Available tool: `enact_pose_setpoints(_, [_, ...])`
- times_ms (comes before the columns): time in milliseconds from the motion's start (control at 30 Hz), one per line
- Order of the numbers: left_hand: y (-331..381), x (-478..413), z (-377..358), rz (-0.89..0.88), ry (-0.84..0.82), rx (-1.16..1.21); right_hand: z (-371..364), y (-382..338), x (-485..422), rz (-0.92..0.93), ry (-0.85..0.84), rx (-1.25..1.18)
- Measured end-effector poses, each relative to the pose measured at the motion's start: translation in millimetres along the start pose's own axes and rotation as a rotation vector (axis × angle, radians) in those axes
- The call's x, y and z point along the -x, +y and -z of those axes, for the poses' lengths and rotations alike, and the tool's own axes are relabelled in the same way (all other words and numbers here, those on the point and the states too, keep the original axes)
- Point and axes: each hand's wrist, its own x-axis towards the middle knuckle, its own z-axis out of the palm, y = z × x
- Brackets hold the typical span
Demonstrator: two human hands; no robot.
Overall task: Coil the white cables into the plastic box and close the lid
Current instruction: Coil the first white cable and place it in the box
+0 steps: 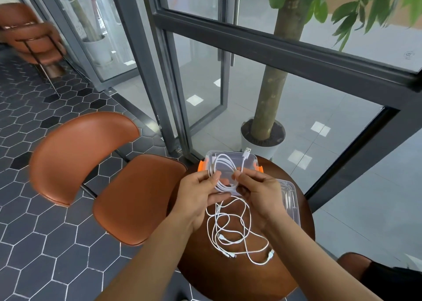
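The left hand (201, 192) has its fingers curled round the left side of a coiled white cable (228, 189), with the thumb on top of the loops. The right hand (258, 189) pinches the same cable at the right side of the coil, and a short end with a silver USB plug (247, 151) stands up above the fingertips. The coil is held just over the clear plastic box with orange latches (251, 163), at the far edge of the round dark brown wooden table (228, 278). Both hands and the coil cover much of the box, so I cannot tell what lies inside it.

The clear plastic lid (291, 200) lies on the table to the right, partly hidden by the right wrist; its raised marks are too small to read. Other loose white cables (220, 236) lie tangled on the table between the forearms. A brown leather chair (127, 197) stands to the left.
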Motion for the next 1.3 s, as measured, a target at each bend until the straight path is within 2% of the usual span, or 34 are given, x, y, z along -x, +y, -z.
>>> enact_pose_setpoints(100, [1, 1, 2, -0.031, 0.019, 0.005, 3, -5, 4, -0.083, -0.089, -0.09])
enact_pose_setpoints(233, [1, 2, 3, -0.08, 0.059, -0.082, 6, -2, 4, -0.099, -0.069, 0.026])
enact_pose_setpoints(333, [4, 2, -1, -0.1, 0.075, -0.113, 10, -2, 2, 0.003, -0.084, 0.316])
enact_pose_setpoints(433, [8, 5, -4, -0.099, 0.028, -0.178, 14, -12, 2, 0.127, -0.219, 0.732])
enact_pose_setpoints(500, [8, 6, -5, -0.087, 0.014, -0.2, 17, -20, 3, 0.168, -0.292, 0.839])
enact_pose_setpoints(733, [6, 1, -4, -0.006, 0.045, -0.264, 21, -25, 2, 0.142, -0.368, 0.684])
enact_pose_setpoints(867, [7, -2, -3, -0.045, 0.106, -0.368, 15, -16, 3, 0.105, -0.184, 0.482])
enact_pose_setpoints(967, [4, -5, -1, -0.098, 0.158, -0.47, 8, -11, 5, 0.061, -0.167, 0.393])
enact_pose_setpoints(1000, [3, -5, 0, -0.117, 0.169, -0.504, 8, -9, 5, 0.107, -0.173, 0.461])
enact_pose_setpoints(1067, [1, -6, -1, -0.166, 0.18, -0.591, 7, -4, 4, 0.288, -0.181, 0.749])
enact_pose_setpoints(1133, [0, -5, -4, -0.205, 0.181, -0.666, 3, 1, -1, 0.467, -0.128, 0.972])
enact_pose_setpoints(1300, [4, -4, -9, -0.208, 0.195, -0.716, 0, 10, -9, 0.703, 0.015, 1.165])
